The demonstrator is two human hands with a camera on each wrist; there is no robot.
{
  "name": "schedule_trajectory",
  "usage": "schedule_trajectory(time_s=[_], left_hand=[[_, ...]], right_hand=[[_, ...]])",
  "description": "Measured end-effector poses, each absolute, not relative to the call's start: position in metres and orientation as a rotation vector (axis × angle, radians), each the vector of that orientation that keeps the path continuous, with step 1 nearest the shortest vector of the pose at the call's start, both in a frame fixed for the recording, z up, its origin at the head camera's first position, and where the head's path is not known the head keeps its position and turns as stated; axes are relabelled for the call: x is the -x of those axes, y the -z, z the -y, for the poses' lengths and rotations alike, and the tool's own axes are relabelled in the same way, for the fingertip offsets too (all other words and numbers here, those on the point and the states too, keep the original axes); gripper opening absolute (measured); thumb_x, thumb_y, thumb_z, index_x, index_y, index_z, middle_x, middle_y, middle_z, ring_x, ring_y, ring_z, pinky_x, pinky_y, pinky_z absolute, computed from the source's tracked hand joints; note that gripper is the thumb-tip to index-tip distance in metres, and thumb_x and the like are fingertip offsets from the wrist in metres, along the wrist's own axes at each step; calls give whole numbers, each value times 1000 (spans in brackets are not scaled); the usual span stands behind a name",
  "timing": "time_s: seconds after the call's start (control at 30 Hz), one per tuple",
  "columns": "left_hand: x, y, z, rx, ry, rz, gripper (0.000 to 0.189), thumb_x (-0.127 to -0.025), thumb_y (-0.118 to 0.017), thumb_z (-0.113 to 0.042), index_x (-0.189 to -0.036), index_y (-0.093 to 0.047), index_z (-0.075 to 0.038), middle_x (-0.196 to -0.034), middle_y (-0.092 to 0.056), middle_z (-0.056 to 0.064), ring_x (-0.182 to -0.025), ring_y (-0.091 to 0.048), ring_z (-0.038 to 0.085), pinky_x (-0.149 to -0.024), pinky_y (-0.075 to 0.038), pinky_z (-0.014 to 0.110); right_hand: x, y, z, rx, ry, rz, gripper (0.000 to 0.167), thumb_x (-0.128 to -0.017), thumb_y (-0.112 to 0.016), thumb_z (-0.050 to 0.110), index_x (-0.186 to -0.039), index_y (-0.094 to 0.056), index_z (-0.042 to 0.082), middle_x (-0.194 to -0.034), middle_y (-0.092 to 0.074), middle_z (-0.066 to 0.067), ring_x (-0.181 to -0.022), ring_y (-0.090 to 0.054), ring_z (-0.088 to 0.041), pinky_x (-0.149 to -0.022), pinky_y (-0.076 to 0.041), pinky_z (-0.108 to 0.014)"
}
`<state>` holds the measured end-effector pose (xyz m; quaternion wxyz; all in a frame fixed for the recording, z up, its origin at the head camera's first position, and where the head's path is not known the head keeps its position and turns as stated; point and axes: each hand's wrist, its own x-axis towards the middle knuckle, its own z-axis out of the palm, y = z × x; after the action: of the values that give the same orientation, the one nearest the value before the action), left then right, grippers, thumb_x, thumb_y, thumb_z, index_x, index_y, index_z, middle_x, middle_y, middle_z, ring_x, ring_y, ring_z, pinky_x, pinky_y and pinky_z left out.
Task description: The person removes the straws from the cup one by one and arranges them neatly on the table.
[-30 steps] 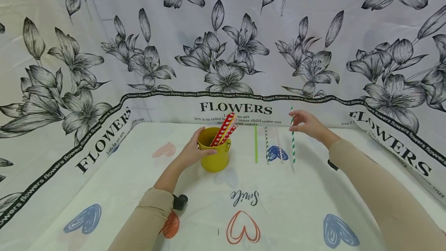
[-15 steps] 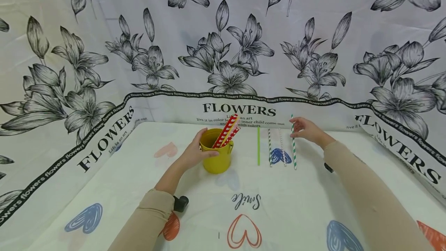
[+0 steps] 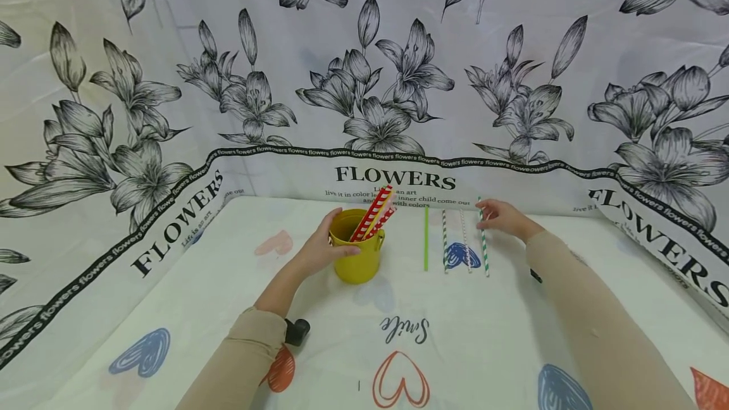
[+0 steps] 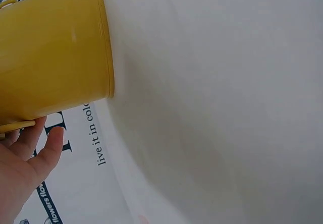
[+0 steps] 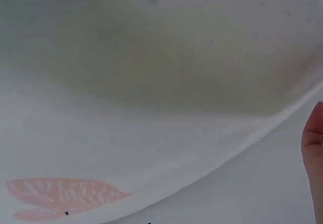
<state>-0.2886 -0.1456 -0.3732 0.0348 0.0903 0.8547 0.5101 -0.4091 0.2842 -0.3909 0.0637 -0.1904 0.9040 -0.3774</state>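
Note:
My left hand (image 3: 319,248) grips the side of a small yellow bucket (image 3: 356,268), thumb at the front of its rim. In the left wrist view the bucket (image 4: 55,52) fills the upper left, with fingers beside its handle. Red-and-white and yellow paper straws (image 3: 371,215) lean out of the bucket. At the right, my right hand (image 3: 504,217) pinches the upper part of a green-and-white striped straw (image 3: 485,252). Left of it lie a pale dotted straw (image 3: 466,242), another green striped straw (image 3: 445,242) and a plain green straw (image 3: 426,239). The right wrist view shows only part of the hand.
A white cloth (image 3: 319,359) printed with hearts and lettering covers the table. Behind it hangs a flower-printed curtain (image 3: 398,125), close to the far ends of the straws.
My right hand has lowered the green-and-white striped straw to the cloth at the right end of the row. My left hand stays on the bucket. The head view has shifted slightly.

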Motion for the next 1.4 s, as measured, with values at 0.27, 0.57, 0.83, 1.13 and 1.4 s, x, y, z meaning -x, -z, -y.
schedule_trajectory(time_s=[0.27,0.57,0.83,1.13,1.4], left_hand=[[288,373,144,-293,-1566,-2623,102,-80,-80,-35,-155,-14,-14,-154,-31,12,-142,-26,33,-113,-21,57],[290,374,144,-288,-1549,-2644,103,-79,-80,-36,-155,-13,-15,-155,-30,11,-141,-27,32,-113,-22,56],[288,373,145,-301,-1546,-2648,104,-79,-80,-38,-155,-13,-15,-155,-29,12,-142,-26,34,-113,-21,58],[291,372,146,-292,-1526,-2652,104,-80,-80,-39,-155,-12,-15,-156,-28,13,-142,-25,35,-113,-21,58],[290,375,146,-300,-1525,-2655,105,-79,-80,-39,-155,-12,-15,-155,-28,13,-142,-26,34,-114,-20,57]], right_hand=[[409,397,-290,477,1071,-2679,60,-89,-71,12,-134,-42,-15,-90,-58,-7,-82,-50,-18,-77,-44,-31],[389,384,-294,479,814,-2535,85,-88,-73,20,-149,-21,-5,-96,-53,-13,-71,-45,-18,-62,-42,-29],[368,383,-291,396,795,-2442,92,-89,-73,27,-154,-12,4,-103,-51,-13,-58,-37,-14,-56,-37,-25],[367,397,-293,319,954,-2487,86,-88,-73,23,-153,-21,3,-100,-49,-14,-63,-38,-15,-59,-37,-26],[361,395,-285,320,954,-2508,75,-90,-70,14,-150,-27,-2,-61,-41,2,-45,-29,-7,-48,-30,-22]])
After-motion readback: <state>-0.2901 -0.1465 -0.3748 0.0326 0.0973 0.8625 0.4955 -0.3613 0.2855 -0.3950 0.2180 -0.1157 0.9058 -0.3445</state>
